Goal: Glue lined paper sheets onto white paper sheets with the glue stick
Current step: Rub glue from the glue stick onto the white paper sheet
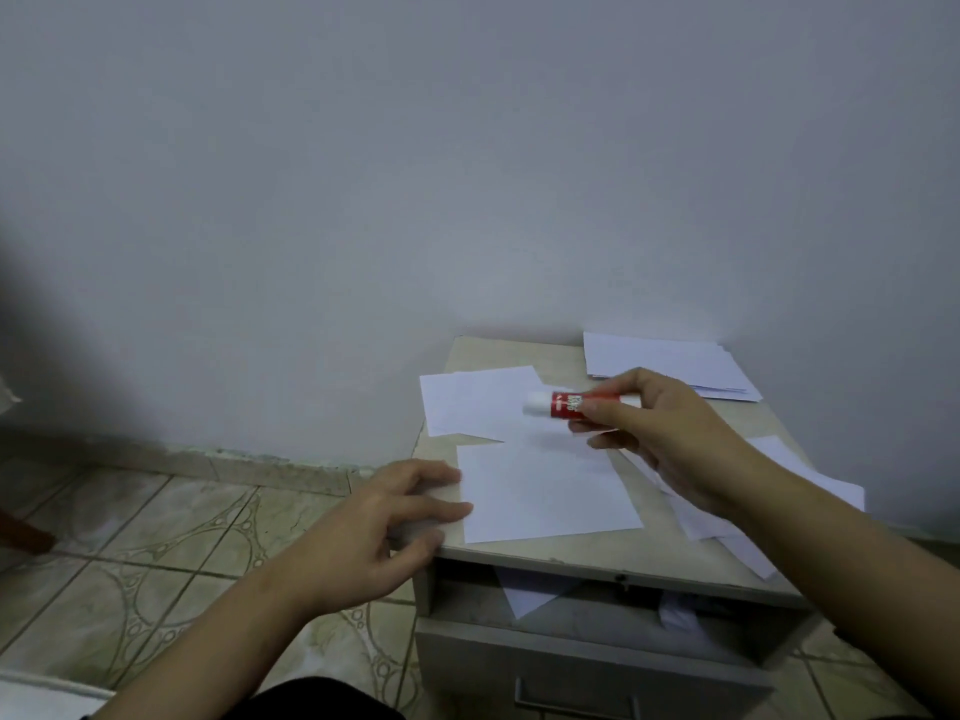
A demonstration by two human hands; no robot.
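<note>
My right hand [660, 439] holds a red glue stick [563, 405] with a white cap, lying sideways in the air above the small cabinet top [654, 543]. A white sheet [545, 491] lies flat at the front of the top, under the stick. My left hand [384, 527] hovers at the sheet's left edge with fingers spread, its fingertips touching or nearly touching the paper. Another white sheet [478, 400] lies behind, overhanging the left edge. Lines on any sheet are too faint to tell.
A stack of papers [670, 366] sits at the back right against the wall. More loose sheets [753, 506] spread under my right forearm. The drawer [587, 662] below stands partly open with paper inside. Tiled floor lies to the left.
</note>
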